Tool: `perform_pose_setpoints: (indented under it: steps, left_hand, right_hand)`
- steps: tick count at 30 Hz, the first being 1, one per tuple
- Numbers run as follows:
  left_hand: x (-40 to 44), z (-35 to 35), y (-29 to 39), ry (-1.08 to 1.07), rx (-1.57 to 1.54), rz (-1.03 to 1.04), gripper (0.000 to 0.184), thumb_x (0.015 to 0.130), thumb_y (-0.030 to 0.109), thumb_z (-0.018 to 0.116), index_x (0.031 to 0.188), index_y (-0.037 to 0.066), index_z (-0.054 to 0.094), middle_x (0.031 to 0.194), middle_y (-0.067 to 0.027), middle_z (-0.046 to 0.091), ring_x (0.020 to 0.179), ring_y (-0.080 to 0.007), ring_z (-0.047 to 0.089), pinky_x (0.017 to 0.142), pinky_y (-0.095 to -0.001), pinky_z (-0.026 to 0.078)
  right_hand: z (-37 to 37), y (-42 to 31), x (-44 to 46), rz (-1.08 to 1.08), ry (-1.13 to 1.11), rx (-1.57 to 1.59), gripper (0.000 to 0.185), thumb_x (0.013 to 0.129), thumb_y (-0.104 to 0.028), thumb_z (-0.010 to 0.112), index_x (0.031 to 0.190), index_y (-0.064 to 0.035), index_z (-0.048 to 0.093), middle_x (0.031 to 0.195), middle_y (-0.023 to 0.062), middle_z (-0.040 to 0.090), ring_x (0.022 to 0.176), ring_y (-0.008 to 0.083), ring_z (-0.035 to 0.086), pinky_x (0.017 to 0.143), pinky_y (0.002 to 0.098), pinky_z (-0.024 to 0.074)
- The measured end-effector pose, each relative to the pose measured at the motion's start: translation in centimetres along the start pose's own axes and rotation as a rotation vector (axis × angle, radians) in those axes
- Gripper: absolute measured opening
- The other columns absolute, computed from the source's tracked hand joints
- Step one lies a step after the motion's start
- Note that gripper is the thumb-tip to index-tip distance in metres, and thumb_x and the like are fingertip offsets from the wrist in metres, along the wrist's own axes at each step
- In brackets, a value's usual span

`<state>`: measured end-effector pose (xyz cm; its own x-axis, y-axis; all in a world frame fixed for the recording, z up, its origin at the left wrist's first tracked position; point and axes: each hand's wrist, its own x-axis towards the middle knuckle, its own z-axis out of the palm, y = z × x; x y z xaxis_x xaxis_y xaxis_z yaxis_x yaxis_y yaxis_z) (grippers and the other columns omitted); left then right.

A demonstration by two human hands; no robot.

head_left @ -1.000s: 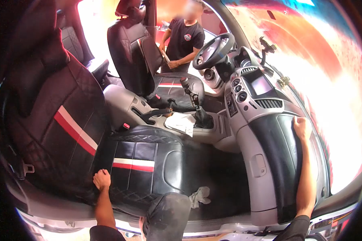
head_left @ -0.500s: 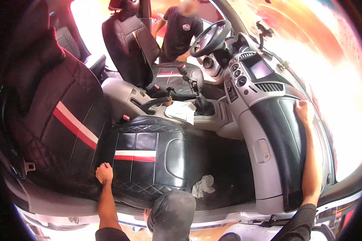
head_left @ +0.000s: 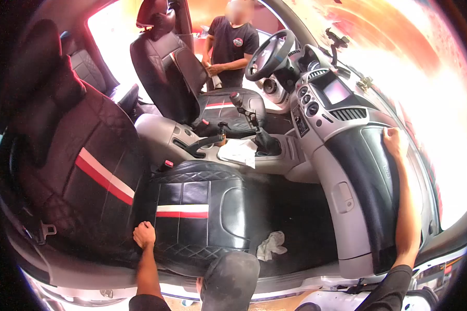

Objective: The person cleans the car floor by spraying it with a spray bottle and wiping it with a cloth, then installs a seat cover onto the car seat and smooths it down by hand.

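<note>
My left hand (head_left: 144, 235) is curled into a fist against the front passenger seat (head_left: 184, 194), low where the backrest meets the cushion, and no object shows in it. The seat is black leather-like, with a white and red stripe. At the far right my right hand (head_left: 395, 142) is closed on top of the dashboard (head_left: 366, 181), near the windscreen side. Whatever its fingers may hold is hidden. My right forearm stretches along the dash above the glove box (head_left: 342, 197).
A crumpled light cloth (head_left: 271, 245) lies on the dark floor. White paper or cloth (head_left: 238, 152) rests on the console beside the gear lever (head_left: 264, 141). Past the driver's seat (head_left: 166, 78), another person (head_left: 231, 49) stands with a white cloth at the hands. My knee (head_left: 229, 280) is at the sill.
The view has shifted slightly, moving the interior right and down. Across the car, the other person has straightened up and shows a white cloth at the hands. My hands keep their places.
</note>
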<state>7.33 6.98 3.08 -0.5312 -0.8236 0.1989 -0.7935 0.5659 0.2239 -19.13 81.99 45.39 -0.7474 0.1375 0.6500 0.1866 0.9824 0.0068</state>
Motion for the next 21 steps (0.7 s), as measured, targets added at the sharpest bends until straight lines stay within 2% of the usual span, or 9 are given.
perform_pose_setpoints:
  steps: [3, 4, 7, 8, 11, 12, 15, 21]
  left_hand:
    - [0.2, 0.0, 0.0, 0.009, 0.005, -0.004, 0.038, 0.093, 0.032, 0.053, 0.081, 0.002, 0.074, 0.086, -0.0234, 0.072, 0.084, -0.0427, 0.07, 0.076, -0.0551, 0.054]
    - [0.2, -0.2, 0.0, 0.002, 0.008, 0.0, 0.038, 0.093, 0.032, 0.053, 0.08, 0.002, 0.074, 0.086, -0.0234, 0.072, 0.084, -0.0427, 0.07, 0.076, -0.0552, 0.054]
    - [0.1, 0.1, -0.2, 0.0, 0.009, 0.0, 0.039, 0.093, 0.032, 0.052, 0.079, 0.002, 0.073, 0.086, -0.0233, 0.072, 0.084, -0.0428, 0.07, 0.075, -0.0554, 0.054]
    - [0.2, 0.3, -0.2, 0.004, 0.007, 0.001, 0.039, 0.093, 0.032, 0.052, 0.079, 0.003, 0.073, 0.086, -0.0233, 0.072, 0.084, -0.0428, 0.07, 0.075, -0.0554, 0.054]
    - [0.4, 1.2, -0.7, 0.013, 0.018, 0.023, 0.038, 0.095, 0.033, 0.051, 0.081, 0.003, 0.072, 0.083, -0.0234, 0.071, 0.081, -0.0433, 0.069, 0.074, -0.0552, 0.054]
    - [0.4, 1.5, -1.0, 0.009, 0.009, 0.047, 0.037, 0.095, 0.032, 0.051, 0.082, 0.004, 0.071, 0.083, -0.0225, 0.071, 0.081, -0.0431, 0.069, 0.073, -0.0551, 0.054]
    - [0.2, 2.0, -1.3, 0.021, -0.043, 0.123, 0.031, 0.097, 0.029, 0.051, 0.086, 0.004, 0.066, 0.087, -0.0198, 0.069, 0.082, -0.0423, 0.068, 0.073, -0.0549, 0.053]
    - [0.5, 2.7, -1.5, 0.114, -0.117, 0.216, 0.021, 0.098, 0.023, 0.05, 0.102, 0.003, 0.052, 0.108, -0.019, 0.059, 0.098, -0.0418, 0.063, 0.081, -0.0545, 0.051]
  right_hand:
    - [1.4, 1.6, 1.4, -0.005, -0.063, 0.026, 0.035, 0.089, -0.038, 0.067, 0.088, -0.0047, 0.078, 0.09, 0.0198, 0.073, 0.085, 0.0379, 0.072, 0.078, 0.0455, 0.0546]
    - [1.6, 1.8, 1.5, -0.023, -0.077, 0.054, 0.033, 0.089, -0.034, 0.067, 0.084, -0.0035, 0.078, 0.085, 0.0214, 0.072, 0.082, 0.0376, 0.072, 0.078, 0.045, 0.0543]
    - [1.3, 0.8, 1.0, -0.143, 0.116, 0.134, 0.029, 0.086, -0.017, 0.069, 0.063, 0.0007, 0.07, 0.065, 0.0181, 0.068, 0.058, 0.0234, 0.064, 0.067, 0.0412, 0.0484]
    - [0.1, -0.1, 0.5, -0.032, 0.031, 0.069, 0.032, 0.088, -0.031, 0.069, 0.079, -0.0014, 0.077, 0.077, 0.0226, 0.071, 0.077, 0.0353, 0.072, 0.079, 0.0449, 0.0539]
    - [-0.1, 0.0, 0.5, -0.047, 0.01, 0.051, 0.033, 0.088, -0.032, 0.069, 0.079, -0.0019, 0.078, 0.078, 0.021, 0.072, 0.076, 0.0337, 0.072, 0.079, 0.0443, 0.0539]
    - [0.1, 0.0, 0.4, -0.052, 0.056, 0.079, 0.029, 0.087, -0.028, 0.07, 0.076, -0.0018, 0.078, 0.077, 0.0212, 0.072, 0.075, 0.0323, 0.072, 0.077, 0.0433, 0.0535]
    - [1.0, 1.1, 1.0, -0.199, 0.116, 0.103, 0.024, 0.084, -0.011, 0.069, 0.065, 0.0031, 0.069, 0.089, 0.0217, 0.075, 0.063, 0.0267, 0.068, 0.066, 0.0415, 0.0499]
    - [1.6, 1.8, 1.1, -0.261, 0.153, 0.162, 0.017, 0.083, -0.009, 0.068, 0.072, 0.0031, 0.073, 0.11, 0.0213, 0.072, 0.071, 0.0264, 0.071, 0.069, 0.0398, 0.0517]
